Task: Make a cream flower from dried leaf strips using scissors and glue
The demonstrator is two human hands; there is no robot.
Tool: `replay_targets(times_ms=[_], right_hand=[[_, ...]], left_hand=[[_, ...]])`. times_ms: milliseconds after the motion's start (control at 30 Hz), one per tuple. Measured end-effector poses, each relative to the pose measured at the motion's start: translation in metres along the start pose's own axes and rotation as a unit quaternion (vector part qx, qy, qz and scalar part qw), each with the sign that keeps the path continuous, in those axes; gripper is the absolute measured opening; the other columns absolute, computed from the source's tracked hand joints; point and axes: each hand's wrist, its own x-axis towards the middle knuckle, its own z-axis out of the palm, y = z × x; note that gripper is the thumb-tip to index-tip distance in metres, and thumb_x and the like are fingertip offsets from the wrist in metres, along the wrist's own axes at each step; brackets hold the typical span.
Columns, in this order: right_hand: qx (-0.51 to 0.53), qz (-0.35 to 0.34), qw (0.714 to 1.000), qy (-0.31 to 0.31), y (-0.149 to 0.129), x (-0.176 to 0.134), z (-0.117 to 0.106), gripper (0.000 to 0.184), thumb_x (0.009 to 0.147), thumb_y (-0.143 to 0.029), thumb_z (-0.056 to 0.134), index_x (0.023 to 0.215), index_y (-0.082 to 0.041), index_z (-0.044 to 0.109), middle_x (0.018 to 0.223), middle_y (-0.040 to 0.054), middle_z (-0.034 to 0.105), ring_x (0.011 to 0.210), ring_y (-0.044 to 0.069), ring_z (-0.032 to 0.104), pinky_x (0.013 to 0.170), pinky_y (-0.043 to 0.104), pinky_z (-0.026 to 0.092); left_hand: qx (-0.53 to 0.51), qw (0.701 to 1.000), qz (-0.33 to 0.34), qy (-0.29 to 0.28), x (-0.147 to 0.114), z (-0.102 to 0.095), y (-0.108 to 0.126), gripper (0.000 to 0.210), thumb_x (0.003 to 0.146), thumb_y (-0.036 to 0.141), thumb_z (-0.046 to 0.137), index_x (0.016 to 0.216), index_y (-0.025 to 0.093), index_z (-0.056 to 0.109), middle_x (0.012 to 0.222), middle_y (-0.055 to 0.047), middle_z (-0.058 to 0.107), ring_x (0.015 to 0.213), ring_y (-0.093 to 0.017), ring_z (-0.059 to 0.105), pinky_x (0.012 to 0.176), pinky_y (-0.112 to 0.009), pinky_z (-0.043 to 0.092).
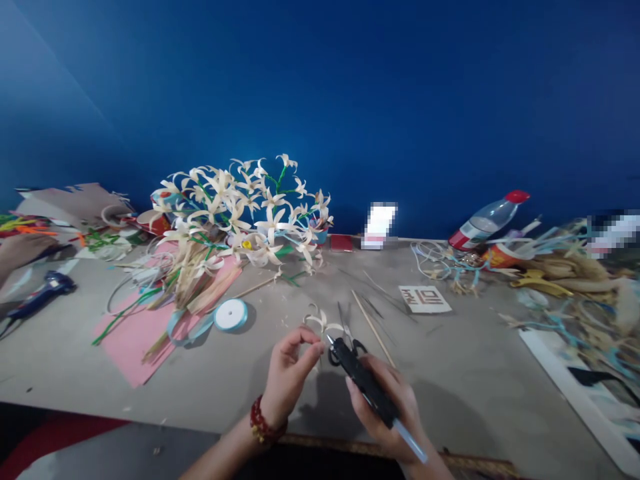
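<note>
My left hand [293, 370], with a red beaded bracelet on its wrist, pinches a small cream petalled flower [324, 323] by its lower end. In my right hand [395, 400] is a black hot glue gun [367, 380], a clear glue stick [410, 440] poking out of its back end. The gun's metal tip is close beside the base of the flower; I cannot tell whether they touch. Black-handled scissors [358, 347] lie on the table just behind the gun, partly covered by it. A thin wooden stick [371, 323] lies to their right.
Many finished cream flowers [273, 223] on green stems stand at the back. A blue ribbon spool [231, 314] and pink paper [133, 350] lie left. Another person's hand [25, 253] is near a blue glue gun [43, 293]. A bottle [490, 220] leans back right.
</note>
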Motion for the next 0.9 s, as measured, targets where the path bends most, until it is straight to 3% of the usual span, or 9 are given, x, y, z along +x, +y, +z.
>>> replay_targets(times_ms=[200,733,900], right_hand=[[-0.03,-0.025,0.999,0.003,0.0004,-0.0024,0.0024,0.023,0.083,-0.015,0.053,0.105,-0.023,0.054,0.083,0.0044,0.071,0.068,0.02,0.07,0.065,0.028,0.058],[-0.05,-0.025,0.998,-0.017,0.0035,-0.0047,0.004,0.016,0.086,-0.018,0.053,0.101,-0.023,0.053,0.079,0.0036,0.068,0.065,0.019,0.068,0.062,0.027,0.057],[-0.055,-0.03,0.998,0.014,0.0023,-0.0048,0.0046,0.022,0.084,-0.016,0.053,0.106,-0.023,0.053,0.081,0.0044,0.07,0.069,0.021,0.07,0.064,0.028,0.058]], left_hand=[[0.012,1.0,0.023,-0.01,-0.001,-0.0007,0.0005,0.016,0.085,0.03,0.072,0.078,0.017,0.065,0.079,-0.002,0.06,0.078,-0.017,0.054,0.077,-0.027,0.042],[0.026,0.998,0.046,-0.022,-0.0007,-0.0019,-0.0006,0.014,0.088,0.028,0.068,0.079,0.018,0.065,0.081,-0.003,0.06,0.08,-0.018,0.054,0.078,-0.029,0.042],[0.028,0.998,0.046,-0.022,-0.0013,-0.0021,0.0003,0.014,0.088,0.028,0.069,0.079,0.018,0.065,0.08,-0.003,0.06,0.08,-0.018,0.054,0.078,-0.029,0.042]])
